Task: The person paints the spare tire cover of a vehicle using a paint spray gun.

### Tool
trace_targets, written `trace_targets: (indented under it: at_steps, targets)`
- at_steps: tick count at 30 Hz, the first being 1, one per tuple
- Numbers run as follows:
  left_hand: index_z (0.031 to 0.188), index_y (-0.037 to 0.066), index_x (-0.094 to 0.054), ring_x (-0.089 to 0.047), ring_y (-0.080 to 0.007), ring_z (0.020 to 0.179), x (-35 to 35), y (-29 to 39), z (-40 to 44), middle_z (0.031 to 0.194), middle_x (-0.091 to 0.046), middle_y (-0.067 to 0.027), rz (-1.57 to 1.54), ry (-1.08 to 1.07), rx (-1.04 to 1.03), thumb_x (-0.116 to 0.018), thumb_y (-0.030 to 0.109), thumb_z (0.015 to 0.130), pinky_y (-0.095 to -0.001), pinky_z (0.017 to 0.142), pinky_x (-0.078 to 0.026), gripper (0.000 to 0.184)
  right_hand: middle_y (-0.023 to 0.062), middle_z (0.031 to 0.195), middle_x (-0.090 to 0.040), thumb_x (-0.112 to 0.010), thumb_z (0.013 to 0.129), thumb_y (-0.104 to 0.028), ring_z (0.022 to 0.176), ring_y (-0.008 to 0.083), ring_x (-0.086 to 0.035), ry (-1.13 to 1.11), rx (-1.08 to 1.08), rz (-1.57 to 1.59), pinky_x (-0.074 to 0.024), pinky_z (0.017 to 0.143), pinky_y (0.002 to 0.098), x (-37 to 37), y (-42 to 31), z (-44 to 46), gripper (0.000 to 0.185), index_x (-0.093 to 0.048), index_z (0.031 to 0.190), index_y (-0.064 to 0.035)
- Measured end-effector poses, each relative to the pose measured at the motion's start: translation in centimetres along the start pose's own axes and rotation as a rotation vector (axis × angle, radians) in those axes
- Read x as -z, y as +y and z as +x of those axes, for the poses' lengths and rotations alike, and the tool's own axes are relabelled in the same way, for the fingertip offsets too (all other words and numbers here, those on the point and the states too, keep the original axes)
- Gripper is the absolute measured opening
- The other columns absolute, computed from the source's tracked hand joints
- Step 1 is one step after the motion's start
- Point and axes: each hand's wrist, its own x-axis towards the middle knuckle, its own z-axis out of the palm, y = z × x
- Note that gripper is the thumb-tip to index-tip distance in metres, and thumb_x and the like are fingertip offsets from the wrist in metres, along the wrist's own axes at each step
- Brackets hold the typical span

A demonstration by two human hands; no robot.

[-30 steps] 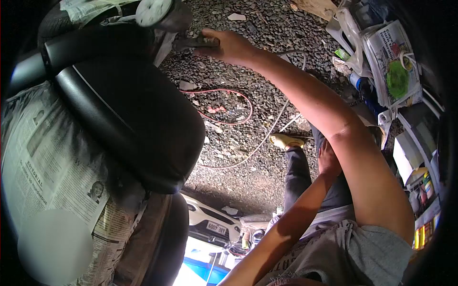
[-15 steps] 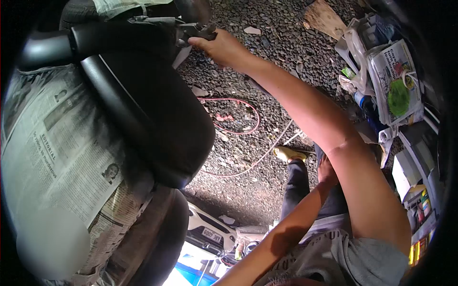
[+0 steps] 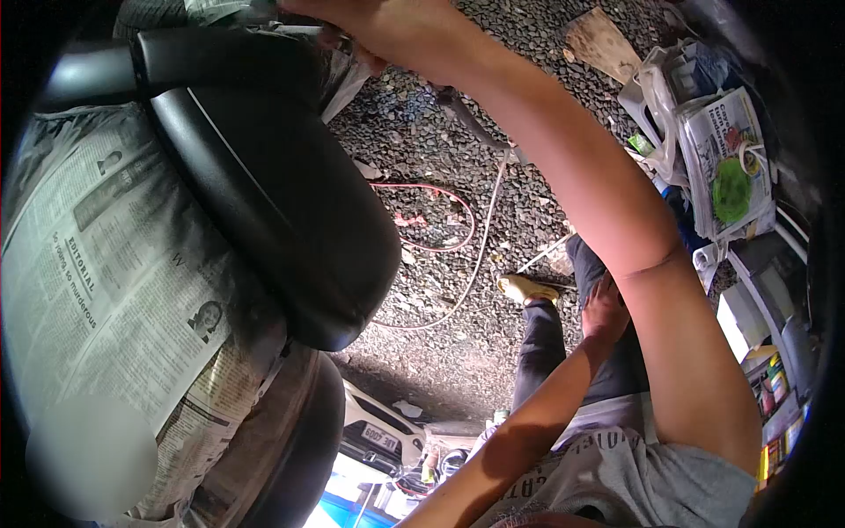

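Near the top edge is my right hand (image 3: 365, 22), partly cut off, its fingers curled round a spray gun that the hand mostly hides. A dark hose (image 3: 471, 119) hangs below that wrist and meets a thin pale hose (image 3: 493, 202). Beside and below the hand is a large glossy black curved part (image 3: 273, 194), next to a surface masked with newspaper (image 3: 123, 264). My left hand (image 3: 606, 310) rests on my dark-trousered thigh, fingers spread and holding nothing visible.
Gravel covers the ground, with a pink hose loop (image 3: 471, 220) on it. At the right are a stack of newspapers (image 3: 723, 145), plastic bags and boxes. A wooden piece (image 3: 603, 44) lies at the top. A vehicle with a licence plate (image 3: 380, 437) stands at the bottom.
My right hand has moved up and left to the frame's top edge, and the spray gun is now mostly out of sight. My left hand has stayed on the thigh.
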Motion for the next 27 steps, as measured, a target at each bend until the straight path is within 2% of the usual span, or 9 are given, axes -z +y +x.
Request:
trace_targets:
  at_steps: [3, 9, 12, 15, 16, 19, 23, 24, 27]
  targets:
    - [0.139, 0.013, -0.055, -0.048, -0.0341, 0.135, 0.0, 0.1, 0.5, 0.149, -0.048, -0.0145, 0.021, 0.002, 0.004, -0.064, 0.040, 0.091, -0.0459, 0.111, -0.042, 0.055, 0.0033, 0.070, -0.057, -0.066, 0.097, -0.049, 0.055, 0.0157, -0.050, 0.113, 0.110, -0.018, -0.0397, 0.050, 0.0340, 1.2, 7.6, 2.3, 0.048, -0.065, 0.099, -0.0011]
    - [0.140, 0.016, -0.056, -0.045, -0.0344, 0.139, -2.0, -1.2, 2.7, 0.156, -0.043, -0.0139, 0.012, 0.082, -0.063, -0.063, 0.033, 0.091, -0.0466, 0.114, -0.040, 0.052, 0.0038, 0.066, -0.056, -0.068, 0.094, -0.048, 0.046, 0.0122, -0.051, 0.090, -0.316, -0.183, -0.0441, 0.041, 0.0298, 4.5, 14.0, 3.3, 0.046, -0.066, 0.108, -0.0045]
    - [0.142, 0.017, -0.055, -0.044, -0.0345, 0.140, -1.8, -0.5, 3.2, 0.156, -0.042, -0.0136, 0.064, 0.117, -0.079, -0.062, 0.029, 0.091, -0.0468, 0.115, -0.040, 0.052, 0.0042, 0.067, -0.055, -0.068, 0.095, -0.046, 0.044, 0.0129, -0.050, 0.123, -0.313, -0.278, -0.0429, 0.040, 0.0298, 4.2, 12.2, 5.0, 0.044, -0.065, 0.113, -0.0063]
    - [0.144, 0.018, -0.053, -0.043, -0.0345, 0.141, -0.8, 0.2, 3.0, 0.157, -0.042, -0.0132, 0.110, 0.122, -0.057, -0.063, 0.029, 0.090, -0.0469, 0.114, -0.041, 0.056, 0.0042, 0.066, -0.055, -0.070, 0.092, -0.051, 0.046, 0.0130, -0.051, 0.058, -0.029, -0.296, -0.0451, 0.042, 0.0295, 3.6, 7.5, 7.0, 0.050, -0.065, 0.117, -0.0081]
    - [0.145, 0.018, -0.052, -0.043, -0.0343, 0.141, -0.7, 0.4, 3.1, 0.157, -0.041, -0.0128, 0.111, 0.110, -0.041, -0.064, 0.031, 0.089, -0.0472, 0.113, -0.041, 0.058, 0.0038, 0.067, -0.056, -0.066, 0.098, -0.044, 0.052, 0.0162, -0.048, 0.063, -0.251, -0.258, -0.0371, 0.048, 0.0347, 2.7, 2.1, 7.1, 0.043, -0.066, 0.103, -0.0018]
    - [0.147, 0.019, -0.049, -0.043, -0.0339, 0.141, -0.2, 1.2, 3.2, 0.158, -0.039, -0.0115, 0.123, 0.088, -0.034, -0.064, 0.032, 0.089, -0.0477, 0.113, -0.042, 0.061, 0.0039, 0.064, -0.053, -0.066, 0.098, -0.042, 0.051, 0.0159, -0.046, -0.008, -0.165, -0.248, -0.0360, 0.047, 0.0351, 1.5, -2.4, 9.8, 0.041, -0.067, 0.108, -0.0017]
    - [0.148, 0.020, -0.048, -0.044, -0.0336, 0.140, 0.1, 1.9, 3.0, 0.160, -0.037, -0.0092, 0.142, 0.084, -0.024, -0.062, 0.031, 0.090, -0.0481, 0.112, -0.043, 0.061, 0.0121, 0.091, -0.072, -0.068, 0.098, -0.035, 0.077, 0.0221, -0.065, 0.029, 0.474, -0.288, -0.0510, 0.068, 0.0393, -0.6, -4.4, 11.5, 0.039, -0.066, 0.122, -0.0046]
    - [0.148, 0.021, -0.048, -0.044, -0.0336, 0.140, 0.4, 2.1, 3.2, 0.160, -0.037, -0.0090, 0.144, 0.077, -0.010, -0.062, 0.031, 0.091, -0.0481, 0.112, -0.043, 0.060, 0.0139, 0.111, -0.073, -0.069, 0.098, -0.030, 0.096, 0.0227, -0.067, -0.009, 0.569, -0.286, -0.0520, 0.082, 0.0401, -0.9, -5.2, 11.0, 0.038, -0.064, 0.127, -0.0065]
    - [0.148, 0.022, -0.049, -0.044, -0.0339, 0.140, 0.2, 2.3, 3.1, 0.160, -0.038, -0.0084, 0.132, 0.066, 0.018, -0.061, 0.031, 0.091, -0.0485, 0.112, -0.043, 0.059, 0.0157, 0.110, -0.073, -0.069, 0.098, -0.027, 0.099, 0.0227, -0.067, -0.100, 0.556, -0.298, -0.0520, 0.083, 0.0407, -1.5, -6.6, 7.7, 0.037, -0.064, 0.128, -0.0067]
